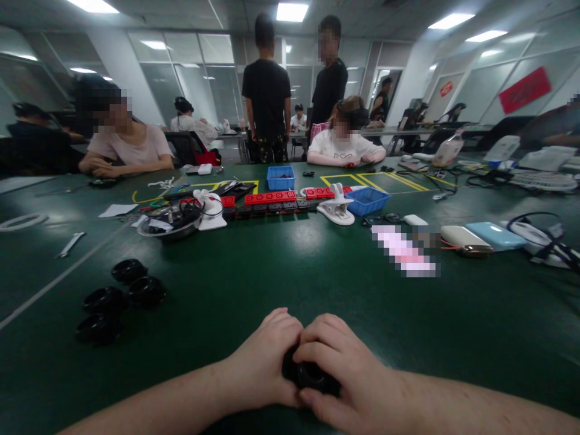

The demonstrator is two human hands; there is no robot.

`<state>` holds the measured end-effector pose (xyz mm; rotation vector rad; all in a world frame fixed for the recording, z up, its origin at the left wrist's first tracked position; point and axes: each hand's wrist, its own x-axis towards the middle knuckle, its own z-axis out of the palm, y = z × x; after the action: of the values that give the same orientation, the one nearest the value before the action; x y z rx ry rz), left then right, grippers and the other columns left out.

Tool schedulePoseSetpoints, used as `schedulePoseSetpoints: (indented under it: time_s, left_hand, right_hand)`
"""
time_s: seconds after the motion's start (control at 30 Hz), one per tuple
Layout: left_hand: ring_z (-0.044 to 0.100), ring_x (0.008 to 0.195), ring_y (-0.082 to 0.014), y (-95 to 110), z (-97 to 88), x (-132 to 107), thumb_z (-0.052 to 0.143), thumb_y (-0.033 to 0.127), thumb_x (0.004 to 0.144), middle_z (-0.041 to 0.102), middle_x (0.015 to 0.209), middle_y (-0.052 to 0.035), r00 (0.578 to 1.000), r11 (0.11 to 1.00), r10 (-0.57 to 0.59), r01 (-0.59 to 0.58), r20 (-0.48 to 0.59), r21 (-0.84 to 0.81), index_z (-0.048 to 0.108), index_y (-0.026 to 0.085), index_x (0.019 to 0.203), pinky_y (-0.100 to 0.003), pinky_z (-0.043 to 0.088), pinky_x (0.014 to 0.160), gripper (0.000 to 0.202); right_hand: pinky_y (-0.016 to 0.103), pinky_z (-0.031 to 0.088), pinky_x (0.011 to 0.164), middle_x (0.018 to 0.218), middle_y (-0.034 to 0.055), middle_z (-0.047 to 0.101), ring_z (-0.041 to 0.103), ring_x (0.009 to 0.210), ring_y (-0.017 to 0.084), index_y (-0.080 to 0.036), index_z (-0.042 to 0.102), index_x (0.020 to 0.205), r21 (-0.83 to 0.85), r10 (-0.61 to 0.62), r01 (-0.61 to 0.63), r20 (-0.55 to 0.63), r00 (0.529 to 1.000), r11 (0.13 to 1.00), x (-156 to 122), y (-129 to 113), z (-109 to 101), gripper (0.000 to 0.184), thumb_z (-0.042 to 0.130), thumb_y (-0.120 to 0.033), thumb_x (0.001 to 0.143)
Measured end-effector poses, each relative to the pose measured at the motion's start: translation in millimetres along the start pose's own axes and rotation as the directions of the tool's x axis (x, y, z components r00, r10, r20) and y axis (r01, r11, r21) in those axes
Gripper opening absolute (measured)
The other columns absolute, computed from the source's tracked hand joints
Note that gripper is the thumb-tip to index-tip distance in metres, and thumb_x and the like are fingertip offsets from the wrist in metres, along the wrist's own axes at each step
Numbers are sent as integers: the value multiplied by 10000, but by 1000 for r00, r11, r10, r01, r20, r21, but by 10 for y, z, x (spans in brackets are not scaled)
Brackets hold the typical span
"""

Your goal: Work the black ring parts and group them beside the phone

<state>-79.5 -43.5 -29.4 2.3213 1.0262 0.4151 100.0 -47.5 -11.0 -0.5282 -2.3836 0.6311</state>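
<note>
A glossy black round part with a hollow centre (312, 376) is between my hands, low over the near edge of the green table. My left hand (267, 356) is closed around its left side. From the right, my right hand (347, 365) curls its fingers over the top, with the thumb at the near side. Much of the part is hidden by the fingers. To the left on the table stand several similar black ring-shaped parts (129, 293) in a cluster, apart from both hands.
A metal bowl (149, 231) with cables, red power strips (270, 198), a white clip stand (336, 208) and a blue bin (369, 202) line the middle of the table (254, 266). Phones and a light blue case (496, 235) lie right. People sit across the table.
</note>
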Motion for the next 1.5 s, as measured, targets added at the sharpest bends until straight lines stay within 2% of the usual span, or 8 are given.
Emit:
schedulePoseSetpoints:
  time_s: [0.3, 0.53, 0.67, 0.77, 0.87, 1.0, 1.13, 1.5]
  left_hand:
    - [575, 826, -154, -81, -145, 36, 698, 367, 674, 582, 761, 51, 985, 989, 142, -138, 100, -47, 567, 202, 695, -391, 219, 1011, 212]
    - [574, 835, -148, -75, -169, 36, 669, 423, 696, 579, 753, 52, 978, 985, 166, -157, 127, -77, 574, 207, 716, -373, 219, 1010, 236]
    - [549, 965, -222, -26, -201, 12, 688, 544, 605, 611, 954, -4, 981, 989, 139, -130, 137, -73, 592, 225, 953, -433, 175, 1035, 482]
    - [494, 1067, -272, 56, -160, -19, 678, 608, 564, 567, 1109, -44, 987, 994, 105, -99, 122, -54, 497, 237, 1166, -494, 132, 1047, 730]
    - [486, 1065, -307, 139, -42, -53, 667, 626, 555, 540, 1126, -79, 999, 1000, 17, -18, 51, 11, 466, 215, 1202, -564, 141, 1028, 792]
    - [521, 971, -288, 177, 102, -76, 716, 540, 537, 562, 1004, -73, 993, 994, -92, 96, -68, 47, 500, 180, 1084, -579, 180, 1014, 690]
    - [538, 836, -220, 136, 113, -51, 736, 391, 549, 553, 829, -15, 987, 988, -149, 151, -64, 38, 543, 184, 847, -509, 228, 1013, 411]
    - [562, 806, -156, 5, -102, 19, 777, 278, 540, 541, 742, 65, 997, 999, 26, -24, 66, -31, 542, 199, 741, -418, 208, 1034, 319]
  right_hand:
    - [365, 330, 950, 946, 63, 626, 534, 954, 156, -152, 567, 894, 62, -196, 189, 129, 972, 980, 56, -32, -87, 290, 371, -127, 682]
    - [357, 204, 1059, 974, 39, 649, 512, 1047, 144, -151, 586, 828, 59, -217, 209, 230, 949, 976, 57, -26, -137, 259, 383, -131, 668]
    - [343, 193, 1067, 1027, 39, 635, 453, 1130, 154, -147, 595, 926, 50, -233, 228, 223, 947, 972, 52, -46, -170, 263, 424, -150, 725]
    - [362, 226, 1048, 1108, 70, 584, 445, 1127, 169, -136, 533, 1067, 33, -200, 197, 125, 972, 980, 34, -52, -148, 306, 468, -230, 783]
    - [408, 294, 985, 1087, 96, 556, 474, 1030, 191, -135, 488, 1109, 24, -107, 106, 19, 994, 994, 8, -35, -87, 357, 478, -325, 807]
    - [389, 393, 831, 1014, 100, 540, 463, 924, 205, -140, 514, 1045, 26, 13, -13, 10, 1000, 1000, -16, -8, -19, 361, 491, -405, 801]
    - [364, 402, 748, 915, 82, 547, 458, 838, 194, -147, 541, 933, -3, 60, -60, 21, 998, 998, -14, -2, 9, 260, 516, -353, 777]
    - [334, 419, 806, 911, 74, 632, 556, 870, 156, -137, 551, 954, 99, -139, 135, 28, 990, 986, 63, 27, -53, 263, 439, -144, 715]
